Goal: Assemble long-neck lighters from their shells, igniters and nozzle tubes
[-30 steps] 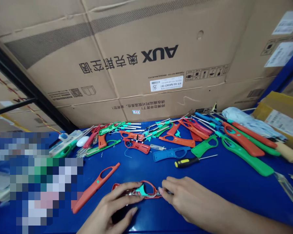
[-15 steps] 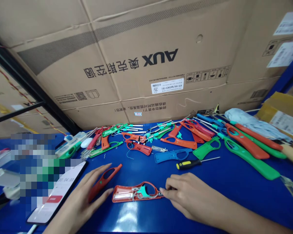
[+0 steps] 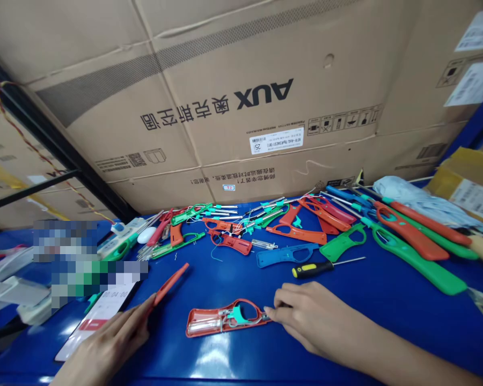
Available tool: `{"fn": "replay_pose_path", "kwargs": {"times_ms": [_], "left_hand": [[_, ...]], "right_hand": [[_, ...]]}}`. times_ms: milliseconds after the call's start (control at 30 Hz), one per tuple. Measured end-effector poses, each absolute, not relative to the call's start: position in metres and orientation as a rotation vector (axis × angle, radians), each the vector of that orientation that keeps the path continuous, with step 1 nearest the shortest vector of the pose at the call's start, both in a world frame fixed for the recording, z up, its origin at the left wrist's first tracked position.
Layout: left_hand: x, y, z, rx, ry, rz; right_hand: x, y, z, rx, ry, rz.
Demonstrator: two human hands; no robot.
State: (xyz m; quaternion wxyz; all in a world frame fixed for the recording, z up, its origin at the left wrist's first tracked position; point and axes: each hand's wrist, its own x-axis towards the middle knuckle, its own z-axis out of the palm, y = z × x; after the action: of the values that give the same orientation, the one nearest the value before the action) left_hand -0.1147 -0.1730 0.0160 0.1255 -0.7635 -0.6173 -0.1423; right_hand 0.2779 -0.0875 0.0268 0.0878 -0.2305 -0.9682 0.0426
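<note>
Orange-red lighter housing (image 3: 221, 319) lies open on the blue bench (image 3: 156, 359), its narrow end touching my right grip (image 3: 317, 316), fingers pressed together on that tip. My left grip (image 3: 108, 346) sits well apart from it, fingers closed on a red lighter shell (image 3: 169, 284), tilted up just beside a phone (image 3: 96, 321).

On my blue worktop (image 3: 225, 279) lie many red, green and blue plastic lighter shells (image 3: 285, 255) in a loose heap, and a screwdriver (image 3: 312, 269) with yellow and black handle is just beside them. A phone (image 3: 99, 313) lies near the left side. Behind them stands a big AUX cardboard carton (image 3: 265, 107), its print upside down.
</note>
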Motion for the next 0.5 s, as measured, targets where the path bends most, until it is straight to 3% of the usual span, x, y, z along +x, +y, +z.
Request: {"fn": "replay_pose_path", "kwargs": {"times_ms": [100, 333, 500], "left_hand": [[-0.124, -0.172, 0.013, -2.283, -1.757, -0.313], [-0.085, -0.17, 0.023, -2.011, -2.014, -0.852], [-0.033, -0.168, 0.041, -2.317, -1.992, -0.816]], "right_hand": [[0.277, -0.087, 0.027, -0.7, -2.887, 0.142], [0.278, -0.087, 0.023, -0.694, -2.852, 0.151], [0.277, -0.087, 0.024, -0.69, -2.859, 0.157]]}}
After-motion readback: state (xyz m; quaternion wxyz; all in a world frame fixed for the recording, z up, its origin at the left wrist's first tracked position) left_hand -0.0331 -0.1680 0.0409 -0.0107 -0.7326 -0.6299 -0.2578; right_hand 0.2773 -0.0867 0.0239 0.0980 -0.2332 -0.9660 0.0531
